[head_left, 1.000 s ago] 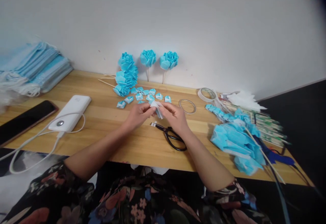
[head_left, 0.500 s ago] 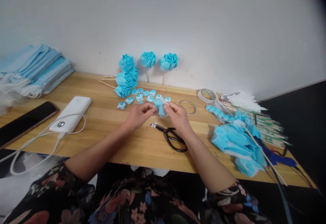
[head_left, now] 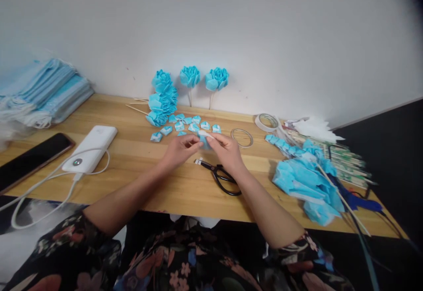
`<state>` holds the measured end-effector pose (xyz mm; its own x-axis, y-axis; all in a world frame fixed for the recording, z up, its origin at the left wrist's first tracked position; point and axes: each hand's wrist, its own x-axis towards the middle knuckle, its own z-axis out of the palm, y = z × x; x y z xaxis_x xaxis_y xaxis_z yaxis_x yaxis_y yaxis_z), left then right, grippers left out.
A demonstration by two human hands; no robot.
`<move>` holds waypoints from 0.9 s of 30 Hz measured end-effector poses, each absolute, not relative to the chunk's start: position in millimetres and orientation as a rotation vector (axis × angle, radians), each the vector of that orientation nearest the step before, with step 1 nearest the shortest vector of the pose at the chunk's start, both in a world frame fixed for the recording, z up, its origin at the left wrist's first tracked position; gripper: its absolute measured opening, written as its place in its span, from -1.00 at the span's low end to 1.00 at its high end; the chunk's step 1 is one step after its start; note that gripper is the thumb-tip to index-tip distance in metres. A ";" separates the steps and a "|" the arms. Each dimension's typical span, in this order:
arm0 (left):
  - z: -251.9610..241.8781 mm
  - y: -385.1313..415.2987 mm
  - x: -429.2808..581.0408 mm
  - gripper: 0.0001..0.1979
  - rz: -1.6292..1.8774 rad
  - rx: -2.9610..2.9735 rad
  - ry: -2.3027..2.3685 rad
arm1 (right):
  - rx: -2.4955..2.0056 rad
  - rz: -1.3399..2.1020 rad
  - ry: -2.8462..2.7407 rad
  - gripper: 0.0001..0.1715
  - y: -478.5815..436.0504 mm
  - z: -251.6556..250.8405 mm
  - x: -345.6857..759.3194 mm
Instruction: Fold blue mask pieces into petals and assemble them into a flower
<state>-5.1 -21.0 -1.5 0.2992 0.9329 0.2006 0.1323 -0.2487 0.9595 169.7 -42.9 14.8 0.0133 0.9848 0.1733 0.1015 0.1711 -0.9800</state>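
My left hand (head_left: 180, 148) and my right hand (head_left: 225, 147) meet over the middle of the wooden table (head_left: 139, 172), fingertips pinched on a small folded blue piece (head_left: 204, 139). Just beyond them lie several folded blue petals (head_left: 185, 125). Black scissors (head_left: 220, 176) rest on the table under my right wrist. Blue flowers on sticks (head_left: 190, 77) lean on the wall behind, beside a pile of blue flowers (head_left: 162, 101).
A white power bank (head_left: 90, 147) with its cable and a dark phone (head_left: 31, 158) lie left. Stacked blue masks (head_left: 46, 92) sit far left. Two tape rolls (head_left: 267, 122), cut blue mask pieces (head_left: 307, 183) and wooden sticks (head_left: 343, 198) fill the right side.
The small piece in my fingers has been turned and folded down; less of it shows now than half a second ago. My hands have stayed in the same spot.
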 end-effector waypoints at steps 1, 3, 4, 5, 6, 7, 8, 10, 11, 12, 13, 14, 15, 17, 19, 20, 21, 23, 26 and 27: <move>-1.4 -20.0 -5.7 -0.73 1.076 1.595 1.005 | -1.155 1.067 -1.246 -0.75 -40.8 14.4 170.5; 0.2 -18.6 -7.7 -0.73 1.104 1.506 1.030 | -1.118 1.186 -1.008 -0.70 -35.0 13.5 174.1; 1.3 -18.3 -8.7 -0.73 1.119 1.458 1.041 | -1.089 1.235 -0.897 -0.68 -31.7 13.2 176.6; 2.3 -18.1 -9.7 -0.73 1.131 1.414 1.049 | -1.063 1.270 -0.808 -0.67 -28.6 12.9 179.3; 3.0 -18.1 -10.4 -0.73 1.138 1.376 1.054 | -1.044 1.297 -0.743 -0.66 -25.8 12.7 181.9; 3.2 -18.2 -11.0 -0.72 1.140 1.345 1.056 | -1.035 1.316 -0.692 -0.67 -23.3 12.4 184.2; 2.9 -18.2 -11.2 -0.72 1.134 1.322 1.053 | -1.031 1.330 -0.652 -0.68 -21.5 12.1 186.0; 1.5 -18.2 -10.8 -0.68 1.117 1.288 1.047 | -1.024 1.354 -0.600 -0.72 -19.4 11.6 187.9; 0.9 -18.2 -10.5 -0.65 1.114 1.276 1.043 | -1.017 1.353 -0.587 -0.73 -19.2 11.5 187.9; 0.6 -18.2 -10.0 -0.61 1.120 1.271 1.036 | -1.012 1.346 -0.588 -0.74 -19.5 11.5 187.3; 0.7 -18.2 -9.7 -0.56 1.131 1.277 1.027 | -1.010 1.336 -0.603 -0.73 -20.2 11.7 186.3; 1.2 -18.2 -9.5 -0.52 1.145 1.293 1.018 | -1.016 1.327 -0.632 -0.73 -21.3 12.2 184.9; 2.1 -18.2 -9.6 -0.48 1.161 1.318 1.010 | -1.031 1.320 -0.670 -0.71 -22.7 12.7 183.2; 4.4 -18.4 -10.4 -0.42 1.177 1.373 0.992 | -1.076 1.311 -0.757 -0.68 -25.9 13.6 179.6; 5.9 -18.5 -11.7 -0.40 1.175 1.407 0.976 | -1.119 1.291 -0.835 -0.66 -28.5 13.4 176.7; 6.1 -18.5 -12.3 -0.39 1.168 1.414 0.968 | -1.137 1.272 -0.869 -0.66 -29.5 12.8 175.6; 5.9 -18.5 -12.7 -0.37 1.164 1.412 0.961 | -1.151 1.243 -0.905 -0.66 -30.1 11.8 175.0; 4.5 -18.3 -12.7 -0.31 1.155 1.367 0.950 | -1.176 1.164 -0.996 -0.67 -30.7 9.3 174.6; 2.2 -18.2 -10.8 -0.23 1.134 1.254 0.931 | -1.207 1.021 -1.138 -0.69 -31.5 6.5 175.2; 1.9 -18.4 -10.0 -0.22 1.119 1.230 0.925 | -1.213 0.979 -1.171 -0.69 -32.0 6.1 175.4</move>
<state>-10.0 -18.4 1.9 0.2287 0.9725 0.0446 -0.1393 -0.0127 0.9902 175.4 -32.0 6.1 0.1607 0.9784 0.1301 0.0458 0.1243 -0.9912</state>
